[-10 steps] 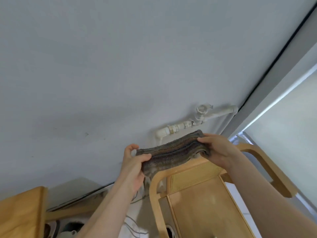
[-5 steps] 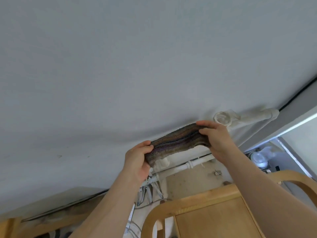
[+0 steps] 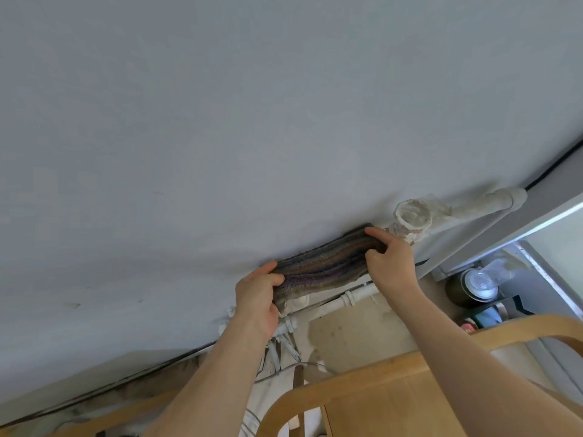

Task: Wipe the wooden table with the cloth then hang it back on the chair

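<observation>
Chair [image 3: 315,402]: curved wooden back at lower frame, below the raised arms.
Left hand [image 3: 257,294]: clamped on cloth's left end.
Right hand [image 3: 389,260]: pinching right end.
Cloth [image 3: 321,268]: folded, striped, held aloft, apart from chair.
Pipes [image 3: 344,302]: white, behind cloth, along grey wall [image 3: 220,121].

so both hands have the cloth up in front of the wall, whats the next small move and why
Probably lower the cloth toward the curved top rail of the chair. The left hand and right hand each grip one end, holding it stretched in the air above and beyond the rail, touching nothing. It cannot hang until it drapes over that rail.
</observation>
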Demonstrator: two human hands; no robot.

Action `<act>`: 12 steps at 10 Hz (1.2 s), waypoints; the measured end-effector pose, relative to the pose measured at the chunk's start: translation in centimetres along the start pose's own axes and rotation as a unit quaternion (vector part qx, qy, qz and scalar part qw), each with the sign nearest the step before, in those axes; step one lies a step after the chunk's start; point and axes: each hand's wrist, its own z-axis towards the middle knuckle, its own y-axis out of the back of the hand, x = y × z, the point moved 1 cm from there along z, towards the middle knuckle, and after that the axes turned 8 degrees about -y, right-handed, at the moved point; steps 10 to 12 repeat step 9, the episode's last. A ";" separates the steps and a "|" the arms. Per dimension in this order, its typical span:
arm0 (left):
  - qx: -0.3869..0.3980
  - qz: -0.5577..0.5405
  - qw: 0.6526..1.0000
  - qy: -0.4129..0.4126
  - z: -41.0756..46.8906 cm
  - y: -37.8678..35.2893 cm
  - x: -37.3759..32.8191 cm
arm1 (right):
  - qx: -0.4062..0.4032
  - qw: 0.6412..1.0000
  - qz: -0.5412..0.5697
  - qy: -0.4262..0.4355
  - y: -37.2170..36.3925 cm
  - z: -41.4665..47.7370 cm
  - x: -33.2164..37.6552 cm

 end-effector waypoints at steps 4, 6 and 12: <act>0.049 0.613 0.661 -0.429 -1.8 1.7 2.1 | -0.063 0.910 -0.350 0.214 -2.2 -4.3 -2.9; 0.169 0.618 0.690 -0.337 -1.9 2.1 2.6 | 0.032 0.898 -0.408 0.164 -1.6 -4.4 -1.1; 0.158 0.480 0.758 -0.413 -10.7 10.6 -0.3 | 0.066 0.945 -0.260 0.187 -0.9 -13.5 4.4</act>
